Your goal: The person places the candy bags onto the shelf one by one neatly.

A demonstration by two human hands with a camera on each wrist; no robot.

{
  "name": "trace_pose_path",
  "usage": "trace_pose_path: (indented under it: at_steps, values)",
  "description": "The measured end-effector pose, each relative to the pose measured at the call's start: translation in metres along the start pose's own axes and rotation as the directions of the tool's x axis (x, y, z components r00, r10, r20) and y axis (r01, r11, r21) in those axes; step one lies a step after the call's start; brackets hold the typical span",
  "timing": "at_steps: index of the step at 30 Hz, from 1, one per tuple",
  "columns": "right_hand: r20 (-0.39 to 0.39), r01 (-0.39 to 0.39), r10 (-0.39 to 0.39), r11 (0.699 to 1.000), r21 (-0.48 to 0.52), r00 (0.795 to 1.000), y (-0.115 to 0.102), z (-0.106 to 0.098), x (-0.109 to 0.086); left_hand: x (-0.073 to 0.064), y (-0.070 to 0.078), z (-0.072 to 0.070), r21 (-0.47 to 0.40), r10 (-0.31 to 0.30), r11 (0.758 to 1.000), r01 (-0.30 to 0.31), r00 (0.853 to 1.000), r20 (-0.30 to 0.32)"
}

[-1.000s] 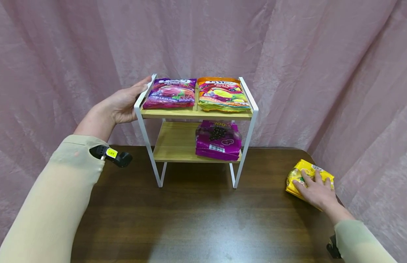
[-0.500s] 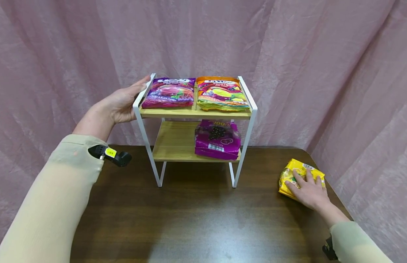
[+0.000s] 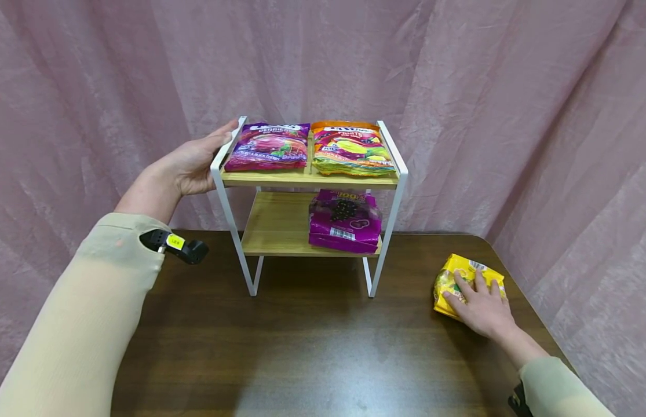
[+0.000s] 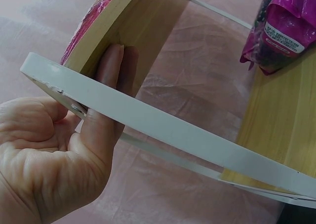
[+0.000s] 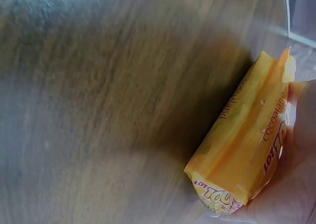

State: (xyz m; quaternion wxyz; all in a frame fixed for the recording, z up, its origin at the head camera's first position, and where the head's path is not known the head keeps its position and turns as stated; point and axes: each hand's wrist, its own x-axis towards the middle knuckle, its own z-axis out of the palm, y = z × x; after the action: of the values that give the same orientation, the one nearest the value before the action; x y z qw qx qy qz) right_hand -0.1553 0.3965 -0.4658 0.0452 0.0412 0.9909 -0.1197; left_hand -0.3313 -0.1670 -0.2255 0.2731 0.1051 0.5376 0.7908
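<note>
My left hand [image 3: 200, 165] grips the left end of a small two-tier shelf [image 3: 312, 180] with white metal sides. In the left wrist view, fingers [image 4: 109, 68] reach past the white side frame and under the top board. At the right, my right hand [image 3: 484, 307] rests on a yellow candy bag [image 3: 448, 278] on the table, its fingers spread over the top face. The bag's yellow side, printed with red letters, shows in the right wrist view, with part of the hand against it.
On the top board lie a purple berries candy bag [image 3: 270, 147] and an orange fruits candy bag [image 3: 352, 149]. A magenta grape candy bag [image 3: 345, 223] sits on the lower board's right half. Behind the brown table [image 3: 312, 347] hangs a pink curtain [image 3: 312, 58].
My right hand and the yellow candy bag have slid left along the table, closer to the shelf. My left hand keeps its hold, and the shelf stays almost where it was.
</note>
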Motion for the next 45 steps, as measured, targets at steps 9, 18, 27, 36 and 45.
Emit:
trace_pose_path:
  at_steps: [9,18,27,36,45]
  values:
    - [-0.01,0.016,-0.016,1.0,0.013,1.0,-0.014,0.004,-0.011,0.0,0.001,0.001,0.001,0.001,1.0,-0.001,1.0,-0.009]
    - [-0.043,0.053,-0.053,0.999,-0.011,0.998,-0.025,0.01,-0.02,0.0,0.0,0.0,0.01,-0.005,1.0,0.005,1.0,-0.005]
    - [-0.065,0.065,-0.065,0.998,-0.01,0.996,-0.035,0.015,-0.027,-0.001,0.0,0.0,0.024,-0.002,1.0,0.002,1.0,-0.005]
    - [-0.061,0.078,-0.077,0.997,0.012,0.995,-0.045,0.02,-0.035,0.001,-0.001,-0.001,0.001,0.004,1.0,-0.004,1.0,0.013]
    - [-0.093,0.116,-0.117,0.993,-0.022,0.989,-0.058,0.028,-0.044,0.001,0.0,-0.002,-0.01,0.0,1.0,0.0,1.0,0.009]
